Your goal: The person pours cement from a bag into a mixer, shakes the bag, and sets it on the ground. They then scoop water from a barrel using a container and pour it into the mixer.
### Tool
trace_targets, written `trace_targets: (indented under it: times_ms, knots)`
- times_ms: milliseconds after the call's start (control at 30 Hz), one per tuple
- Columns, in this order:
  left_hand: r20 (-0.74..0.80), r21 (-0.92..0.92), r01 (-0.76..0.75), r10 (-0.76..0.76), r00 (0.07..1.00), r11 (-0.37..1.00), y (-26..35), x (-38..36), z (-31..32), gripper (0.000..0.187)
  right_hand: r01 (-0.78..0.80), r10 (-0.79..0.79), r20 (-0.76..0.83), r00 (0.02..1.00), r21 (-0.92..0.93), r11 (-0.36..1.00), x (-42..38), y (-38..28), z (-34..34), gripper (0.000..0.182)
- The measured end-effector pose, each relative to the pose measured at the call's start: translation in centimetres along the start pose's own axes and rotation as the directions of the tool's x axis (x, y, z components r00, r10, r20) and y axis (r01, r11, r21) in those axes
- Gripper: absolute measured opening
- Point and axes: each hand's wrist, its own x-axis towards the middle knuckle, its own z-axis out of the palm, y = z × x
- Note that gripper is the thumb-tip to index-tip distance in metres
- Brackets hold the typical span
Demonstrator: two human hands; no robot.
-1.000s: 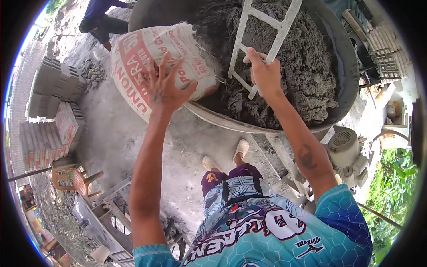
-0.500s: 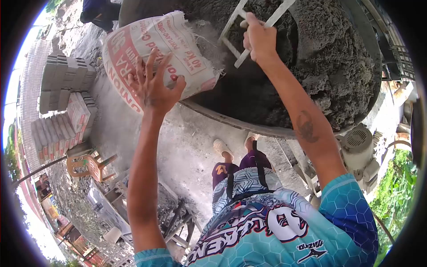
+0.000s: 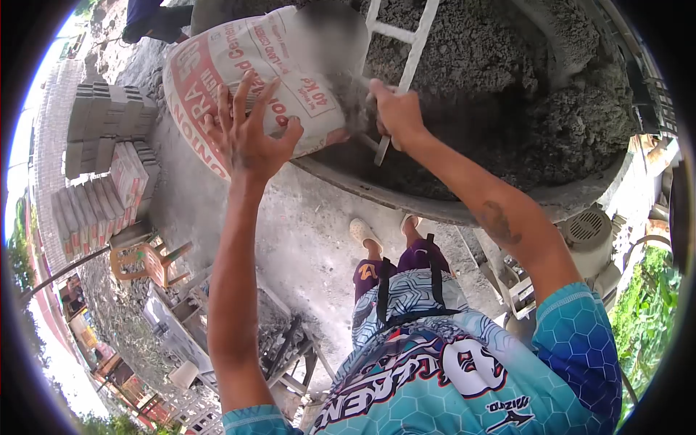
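Seen from the head camera, a person is leaning over a large round mixing pan (image 3: 464,206) that is holding a heap of dark grey, crumbly mortar mix (image 3: 507,94), while a white and red cement sack (image 3: 239,80) is lying tilted on the pan's rim with its open mouth toward the mix and pale dust is hanging at that mouth. The left hand (image 3: 250,138) is pressing against the sack's underside with fingers spread wide, and the right hand (image 3: 395,112) is closing around the lower end of a white metal frame (image 3: 409,47) standing in the mix. Stacked concrete blocks (image 3: 101,138) are sitting well apart on the ground to the left.
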Motion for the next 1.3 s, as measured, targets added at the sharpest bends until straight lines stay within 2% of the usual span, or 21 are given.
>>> trace_targets:
  times_ms: [67,167,233,333,367,400,433,467,500,633,700,733,800,833,900,933,1067,1133,1167,1233,1300]
  knots:
    - [-0.006,0.001,-0.006,0.006,1.0,1.0,-0.1,0.2,-0.1,0.064,0.002,0.0,-0.043,0.999,0.037,0.999,-0.5,0.5,0.1,0.036]
    - [0.024,0.014,-0.001,0.001,1.0,1.0,0.2,0.1,-0.1,0.064,-0.011,0.008,0.03,1.0,0.073,0.997,0.4,-2.4,-1.0,0.034]
    - [0.026,0.027,-0.005,0.004,1.0,1.0,0.0,-0.1,-0.1,0.064,0.062,-0.065,0.02,0.998,0.15,0.987,2.5,-5.9,-1.6,0.034]
    - [0.01,-0.02,-0.004,0.004,1.0,1.0,0.0,0.0,-0.1,0.063,0.322,-0.325,-0.022,0.946,0.209,0.923,5.9,-9.1,-2.5,0.034]
    - [0.012,-0.016,-0.002,0.002,1.0,1.0,-0.1,0.0,-0.1,0.063,0.317,-0.356,0.064,0.932,0.331,0.889,8.6,-6.4,-3.4,0.035]
    - [0.011,-0.016,-0.006,0.006,1.0,1.0,-0.1,-0.1,-0.1,0.062,0.154,-0.143,-0.067,0.987,0.198,0.968,3.2,-5.9,-1.2,0.037]
    - [0.008,-0.015,-0.011,0.011,1.0,1.0,0.0,-0.1,-0.2,0.062,0.006,-0.003,-0.043,0.999,0.066,0.998,0.8,-0.9,-0.6,0.036]
    - [0.007,-0.014,-0.013,0.013,1.0,1.0,0.1,-0.3,-0.3,0.062,0.004,-0.005,0.012,1.0,0.043,0.999,-0.5,3.4,-0.5,0.037]
    - [0.024,-0.002,-0.001,0.002,1.0,1.0,0.2,-0.5,-0.3,0.062,-0.036,0.036,-0.003,0.999,0.108,0.993,-1.2,2.5,-0.4,0.036]
    - [0.03,0.005,0.007,-0.007,1.0,1.0,0.1,0.0,-0.2,0.062,-0.016,0.013,0.026,1.0,0.122,0.992,1.1,-2.7,-0.8,0.035]
    - [0.037,0.005,0.009,-0.009,0.999,1.0,0.2,0.0,-0.3,0.062,0.132,-0.131,-0.015,0.991,0.164,0.978,3.5,-6.1,-0.9,0.034]
    - [0.037,0.003,0.013,-0.013,0.999,1.0,0.2,0.0,-0.4,0.063,0.125,-0.124,-0.018,0.992,0.166,0.978,4.7,-6.6,-1.1,0.034]
    - [0.039,0.006,0.017,-0.017,0.999,1.0,0.2,-0.1,-0.3,0.063,0.282,-0.292,-0.004,0.956,0.285,0.916,5.3,-8.0,-1.2,0.033]
    - [0.033,0.008,0.016,-0.016,0.999,1.0,0.2,0.0,-0.4,0.063,0.12,-0.109,-0.065,0.992,0.205,0.971,3.5,-6.0,-0.5,0.034]
    - [0.031,0.011,0.009,-0.01,0.999,1.0,0.2,0.0,-0.4,0.063,-0.053,0.053,0.003,0.999,0.003,0.999,-1.2,2.6,0.0,0.035]
    - [0.037,0.014,0.002,-0.002,0.999,1.0,0.3,0.0,-0.5,0.063,-0.084,0.084,0.004,0.996,0.047,0.995,-1.9,2.3,-0.3,0.035]
    - [0.025,0.026,0.0,0.0,1.0,1.0,0.4,0.6,-0.5,0.063,-0.077,0.076,0.016,0.997,0.106,0.991,0.4,-1.5,-0.4,0.034]
    - [0.035,0.027,0.012,-0.013,0.999,1.0,0.5,0.2,-0.6,0.062,0.021,-0.026,0.025,0.999,0.183,0.983,3.2,-3.9,-1.6,0.036]
    - [0.045,0.028,0.013,-0.014,0.999,1.0,0.5,0.1,-0.6,0.062,0.01,-0.015,0.025,1.0,0.183,0.983,4.2,-4.9,-1.7,0.036]
    - [0.019,0.031,-0.015,0.015,1.0,0.999,0.4,0.3,-0.6,0.062,0.175,-0.172,-0.035,0.984,0.265,0.948,5.2,-6.5,-1.7,0.035]
    - [0.021,0.037,-0.006,0.005,1.0,0.999,0.3,0.3,-0.6,0.062,-0.03,0.034,-0.035,0.999,0.107,0.994,0.8,-0.4,-0.4,0.036]
